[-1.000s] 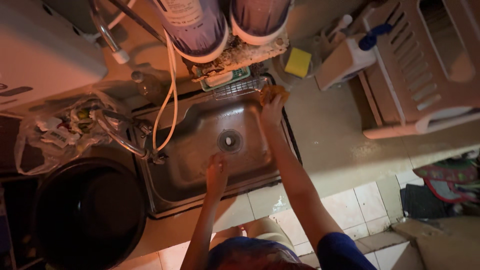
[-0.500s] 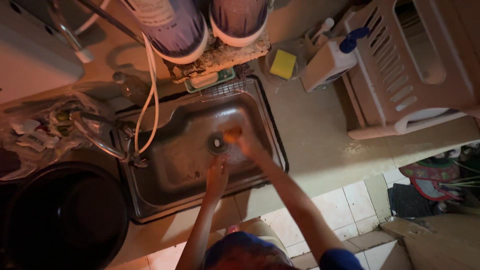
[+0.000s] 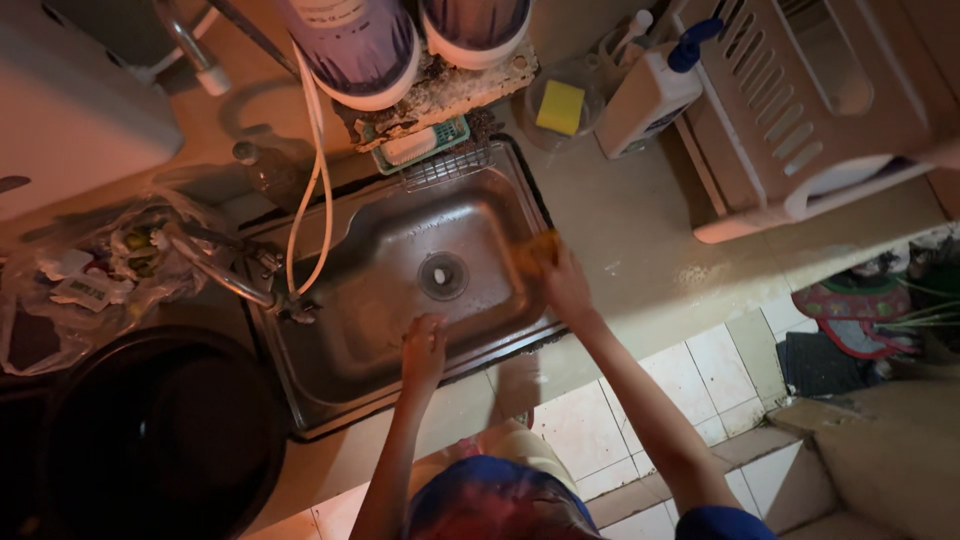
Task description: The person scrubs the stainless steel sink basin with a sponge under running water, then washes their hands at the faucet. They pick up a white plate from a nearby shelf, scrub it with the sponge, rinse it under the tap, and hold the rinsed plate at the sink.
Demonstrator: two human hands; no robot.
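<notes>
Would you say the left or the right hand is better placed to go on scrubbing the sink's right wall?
The right hand, probably: it holds the orange sponge against the right wall of the sink, while the left hand rests on the front rim, holding nothing.

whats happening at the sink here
A person stands over a steel sink, seen from above. Their right hand presses an orange-yellow sponge against the sink's right inner wall, near the rim. Their left hand rests empty on the front edge of the basin. The drain sits uncovered in the middle, and the basin holds no dishes. A yellow sponge in a bowl and a white pump bottle sit on the counter behind.
</notes>
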